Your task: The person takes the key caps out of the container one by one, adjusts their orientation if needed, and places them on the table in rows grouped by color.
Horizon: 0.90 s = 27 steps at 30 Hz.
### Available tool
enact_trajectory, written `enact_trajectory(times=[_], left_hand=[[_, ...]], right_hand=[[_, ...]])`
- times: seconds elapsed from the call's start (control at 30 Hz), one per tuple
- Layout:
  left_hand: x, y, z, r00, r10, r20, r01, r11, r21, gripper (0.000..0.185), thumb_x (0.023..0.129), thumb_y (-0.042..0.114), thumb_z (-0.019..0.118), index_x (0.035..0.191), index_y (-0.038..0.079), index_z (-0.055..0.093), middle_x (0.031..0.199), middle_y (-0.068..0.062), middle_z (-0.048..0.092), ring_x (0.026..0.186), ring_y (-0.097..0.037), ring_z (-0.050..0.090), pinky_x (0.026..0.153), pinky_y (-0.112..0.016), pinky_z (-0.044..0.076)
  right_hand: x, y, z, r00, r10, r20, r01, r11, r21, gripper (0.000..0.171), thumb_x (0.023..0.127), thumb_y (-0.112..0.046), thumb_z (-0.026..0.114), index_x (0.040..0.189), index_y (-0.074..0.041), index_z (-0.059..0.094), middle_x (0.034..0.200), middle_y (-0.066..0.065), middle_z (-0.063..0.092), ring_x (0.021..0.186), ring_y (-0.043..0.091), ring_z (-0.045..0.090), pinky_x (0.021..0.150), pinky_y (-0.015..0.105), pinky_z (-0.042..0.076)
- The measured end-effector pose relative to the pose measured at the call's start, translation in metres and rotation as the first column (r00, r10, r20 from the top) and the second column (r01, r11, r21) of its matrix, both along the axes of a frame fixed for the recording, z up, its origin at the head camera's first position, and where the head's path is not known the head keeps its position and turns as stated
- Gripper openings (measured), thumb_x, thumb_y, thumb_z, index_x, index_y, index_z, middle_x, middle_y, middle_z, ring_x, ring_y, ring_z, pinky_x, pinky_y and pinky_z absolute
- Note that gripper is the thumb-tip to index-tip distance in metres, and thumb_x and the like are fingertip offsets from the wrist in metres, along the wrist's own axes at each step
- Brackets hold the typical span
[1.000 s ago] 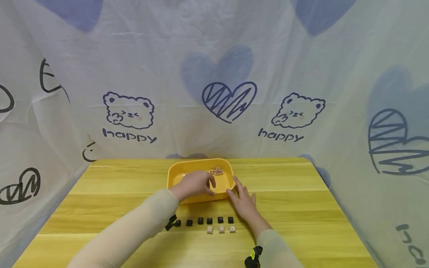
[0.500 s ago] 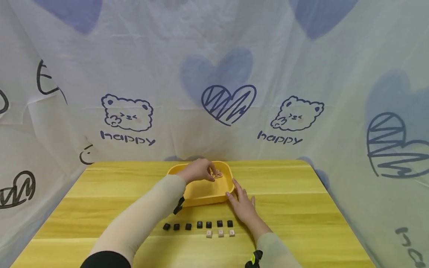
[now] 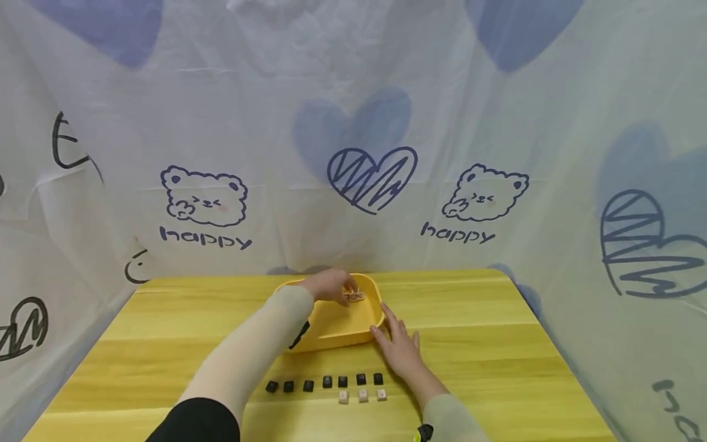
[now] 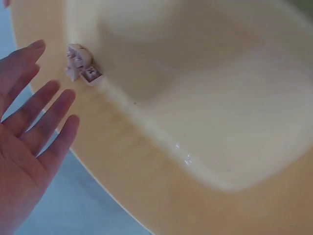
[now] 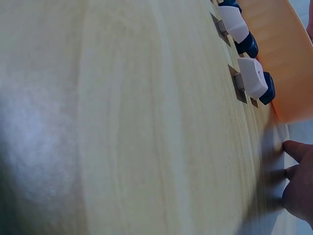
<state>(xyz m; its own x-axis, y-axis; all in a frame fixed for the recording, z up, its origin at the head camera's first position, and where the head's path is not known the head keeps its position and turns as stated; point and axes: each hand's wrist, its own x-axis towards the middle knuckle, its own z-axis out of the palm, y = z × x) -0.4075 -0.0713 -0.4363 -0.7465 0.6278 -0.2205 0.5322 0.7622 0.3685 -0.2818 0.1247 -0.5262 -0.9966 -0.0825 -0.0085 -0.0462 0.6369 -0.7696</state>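
My left hand (image 3: 331, 286) reaches into a yellow plastic tray (image 3: 353, 319), over the small cluster of pale keycaps (image 3: 358, 297) at its far right corner. In the left wrist view its fingers (image 4: 51, 115) are spread and apart from the keycaps (image 4: 80, 63), one of which shows its hollow underside. My right hand (image 3: 401, 354) rests against the tray's near right corner with fingers extended. In front of the tray lies a row of several black keycaps (image 3: 327, 382). Below the row's right end are three pale keycaps (image 3: 363, 396).
Everything sits on a yellow wood-grain table (image 3: 469, 344). A white cloth (image 3: 265, 215) with hearts and bear drawings hangs behind it and along the sides. In the right wrist view, a pale keycap (image 5: 253, 77) stands close to the tray's outer wall (image 5: 286, 54).
My left hand has moved from the tray's near side to the keycaps at its far end. My right hand stays at the corner. The head view has tilted up slightly.
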Motion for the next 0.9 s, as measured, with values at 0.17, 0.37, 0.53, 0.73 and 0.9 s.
enact_trajectory(times=[0.17,0.37,0.53,0.73,0.9], left_hand=[[-0.007,0.007,-0.011,0.999,-0.030,-0.046,0.026,0.997,-0.079,0.042,0.084,0.013,0.078,0.124,0.009,0.067,0.122,-0.007,0.065,0.112,-0.024,0.059,0.100,-0.038,0.043],[-0.014,0.013,-0.019,0.991,-0.092,-0.103,0.076,0.986,-0.147,0.040,0.085,0.015,0.077,0.123,0.010,0.067,0.119,-0.004,0.066,0.110,-0.022,0.059,0.100,-0.036,0.043],[-0.016,0.016,-0.023,0.984,-0.146,-0.102,0.129,0.979,-0.155,0.033,0.084,0.011,0.077,0.117,0.010,0.070,0.113,-0.003,0.068,0.106,-0.021,0.061,0.096,-0.035,0.046],[-0.017,0.017,-0.028,0.974,-0.202,-0.099,0.181,0.964,-0.194,0.026,0.086,0.011,0.075,0.112,0.012,0.074,0.107,0.002,0.070,0.096,-0.016,0.063,0.088,-0.030,0.049],[-0.018,0.019,-0.029,0.962,-0.257,-0.095,0.233,0.950,-0.209,0.007,0.091,0.014,0.070,0.093,0.013,0.077,0.076,0.007,0.059,0.070,-0.011,0.050,0.069,-0.026,0.043]], right_hand=[[0.002,0.001,0.000,1.000,0.002,0.007,-0.002,1.000,0.000,0.064,0.101,-0.046,0.046,0.156,-0.028,0.020,0.152,0.012,0.036,0.142,0.044,0.017,0.108,0.062,-0.011],[0.000,0.001,-0.001,1.000,0.001,-0.001,-0.001,1.000,0.008,0.064,0.101,-0.047,0.046,0.156,-0.028,0.020,0.151,0.013,0.037,0.141,0.045,0.019,0.109,0.062,-0.010],[0.000,0.001,0.000,1.000,0.004,-0.001,-0.004,1.000,0.011,0.064,0.101,-0.047,0.046,0.156,-0.027,0.021,0.150,0.014,0.038,0.141,0.045,0.019,0.109,0.063,-0.009],[0.000,0.001,0.001,1.000,0.007,0.003,-0.007,1.000,0.012,0.064,0.101,-0.048,0.046,0.156,-0.027,0.022,0.150,0.014,0.038,0.141,0.045,0.019,0.108,0.064,-0.009],[0.000,0.001,0.002,1.000,0.004,0.008,-0.005,1.000,0.014,0.065,0.100,-0.051,0.044,0.156,-0.029,0.021,0.152,0.013,0.036,0.142,0.044,0.019,0.109,0.063,-0.009]])
